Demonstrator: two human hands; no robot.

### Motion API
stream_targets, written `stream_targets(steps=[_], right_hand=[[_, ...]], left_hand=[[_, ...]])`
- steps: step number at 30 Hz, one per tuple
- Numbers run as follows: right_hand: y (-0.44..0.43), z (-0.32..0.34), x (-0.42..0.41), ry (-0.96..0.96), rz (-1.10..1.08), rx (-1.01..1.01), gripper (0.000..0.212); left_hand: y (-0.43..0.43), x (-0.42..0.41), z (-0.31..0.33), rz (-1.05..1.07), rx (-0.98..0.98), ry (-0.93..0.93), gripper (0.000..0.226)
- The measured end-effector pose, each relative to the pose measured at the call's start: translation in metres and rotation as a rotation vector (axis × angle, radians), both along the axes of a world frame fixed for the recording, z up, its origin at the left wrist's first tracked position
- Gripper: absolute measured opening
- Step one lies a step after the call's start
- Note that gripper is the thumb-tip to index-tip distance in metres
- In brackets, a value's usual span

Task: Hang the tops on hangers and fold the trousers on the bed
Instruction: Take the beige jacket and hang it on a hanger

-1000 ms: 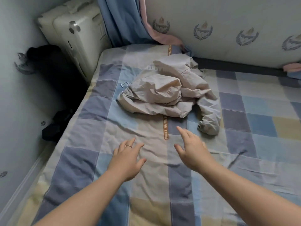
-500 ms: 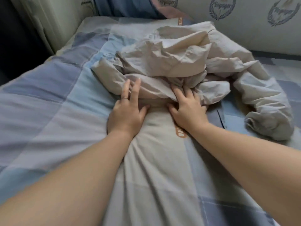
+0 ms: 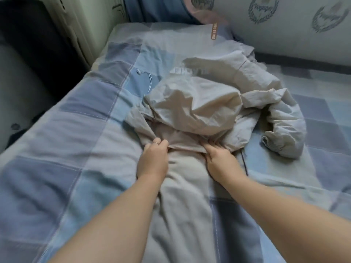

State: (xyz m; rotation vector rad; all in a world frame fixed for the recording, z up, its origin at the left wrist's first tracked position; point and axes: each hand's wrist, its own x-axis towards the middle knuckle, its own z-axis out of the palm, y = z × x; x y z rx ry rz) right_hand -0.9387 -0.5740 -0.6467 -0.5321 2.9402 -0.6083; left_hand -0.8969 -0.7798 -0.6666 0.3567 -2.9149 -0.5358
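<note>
A crumpled beige jacket (image 3: 197,109) with a zip lies in a heap in the middle of the bed (image 3: 79,141). One sleeve (image 3: 284,133) trails off to the right. My left hand (image 3: 153,158), a ring on one finger, grips the jacket's near edge on the left. My right hand (image 3: 218,158) grips the same edge a little to the right, fingers tucked under the fabric. No hanger and no trousers are in view.
The bed has a blue, grey and beige patchwork sheet. A padded headboard with crests (image 3: 284,25) runs along the right back. Blue and pink cloth (image 3: 163,10) hangs at the back corner. A white suitcase (image 3: 79,25) and a dark gap lie beyond the bed's left edge.
My hands went from hovering over the sheet to the jacket's near edge, then from lying flat against it to gripping it. The view has drawn back slightly from the jacket.
</note>
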Motion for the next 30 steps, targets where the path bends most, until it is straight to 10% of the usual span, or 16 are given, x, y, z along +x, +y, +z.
stream_targets(steps=[11,19,30], right_hand=[[0.075,0.190,0.213,-0.670,0.120,0.246,0.035],[0.115,0.389,0.309,-0.662,-0.033,0.081,0.034],[0.151,0.579,0.346,-0.173,-0.108,-0.208,0.018]], left_hand=[[0.070,0.271,0.171,-0.058,0.310,-0.664,0.025],[0.114,0.360,0.374,0.050,0.588,-0.443,0.023],[0.129,0.332,0.591,-0.045,0.603,0.201,0.020]])
